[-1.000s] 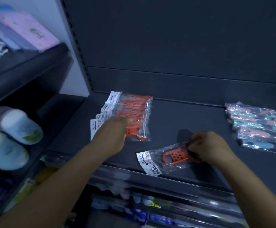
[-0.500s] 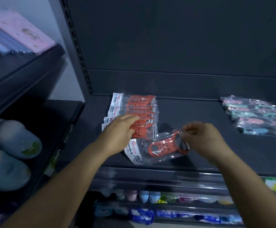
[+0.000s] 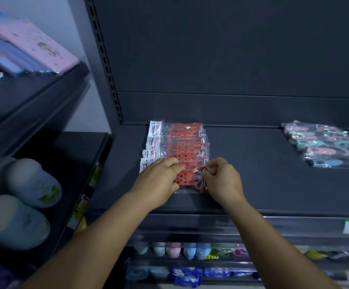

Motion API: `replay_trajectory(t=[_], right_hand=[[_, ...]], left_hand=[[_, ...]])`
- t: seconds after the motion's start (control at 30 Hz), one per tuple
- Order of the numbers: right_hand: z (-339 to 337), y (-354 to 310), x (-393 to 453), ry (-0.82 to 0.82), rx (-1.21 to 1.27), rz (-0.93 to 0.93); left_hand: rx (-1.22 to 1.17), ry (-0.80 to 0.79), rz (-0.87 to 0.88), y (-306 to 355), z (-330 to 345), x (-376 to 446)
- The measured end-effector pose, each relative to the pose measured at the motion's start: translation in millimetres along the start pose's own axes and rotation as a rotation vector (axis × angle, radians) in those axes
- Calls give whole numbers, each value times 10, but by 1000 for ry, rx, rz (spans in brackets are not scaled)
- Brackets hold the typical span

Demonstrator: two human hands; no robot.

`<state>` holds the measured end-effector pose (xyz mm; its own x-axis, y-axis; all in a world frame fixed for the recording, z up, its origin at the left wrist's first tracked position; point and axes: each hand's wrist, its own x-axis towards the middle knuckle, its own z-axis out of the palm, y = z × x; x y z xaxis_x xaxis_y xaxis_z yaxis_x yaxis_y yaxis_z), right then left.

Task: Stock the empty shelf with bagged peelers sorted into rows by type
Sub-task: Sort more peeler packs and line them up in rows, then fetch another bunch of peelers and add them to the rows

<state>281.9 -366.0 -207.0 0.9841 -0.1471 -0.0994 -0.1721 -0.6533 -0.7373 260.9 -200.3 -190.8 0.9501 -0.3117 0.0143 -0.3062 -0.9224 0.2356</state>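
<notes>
Bagged orange peelers (image 3: 185,147) lie in one overlapping row on the dark shelf (image 3: 252,180), running from the back panel toward the front edge at the shelf's left-centre. Six bags can be counted: five stacked like shingles behind, each showing a white header card at its left end, and a sixth, the front peeler bag (image 3: 190,181), at the near end of the row under both hands. Each orange peeler lies flat with its long axis across the shelf, left to right, the card end pointing left and the blade end pointing right. The left hand (image 3: 159,184) rests flat on the left part of the front bag, fingers mostly straight and pressing on it, covering its card. The right hand (image 3: 223,180) has its fingers curled, pinching the right end of the same bag at the blade end. Well apart, at the shelf's right, lies a second row of pastel peeler bags (image 3: 323,144) in pink, teal and blue; their number is too blurred to count, but their long axes also run roughly across the shelf.
</notes>
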Motion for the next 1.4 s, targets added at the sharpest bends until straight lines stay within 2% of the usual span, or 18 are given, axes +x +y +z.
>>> replay_trajectory(t=[0.23, 0.33, 0.5, 0.7, 0.97, 1.23, 1.4], right_hand=[[-96, -55, -39, -18, -200, -96], [-181, -150, -82, -35, -317, -301], [-256, -458, -61, -153, -430, -640], [-160, -969, -88, -278, -374, -954], [120, -1691, -435, -420, -232, -1222], [544, -2447, -1035, -537, -167, -1369], [861, -2817, -1455, -592, -149, -1440]], left_hand=[[78, -58, -4, 72, -40, 22], [99, 1, -42, 93, -122, -15], [146, 126, -219, 53, -355, -181], [199, 221, -522, -18, -748, -567], [231, 390, -807, -60, -1292, -1368], [328, 534, -1014, -301, -1709, -2173], [304, 515, -1226, -480, -1869, -2691]])
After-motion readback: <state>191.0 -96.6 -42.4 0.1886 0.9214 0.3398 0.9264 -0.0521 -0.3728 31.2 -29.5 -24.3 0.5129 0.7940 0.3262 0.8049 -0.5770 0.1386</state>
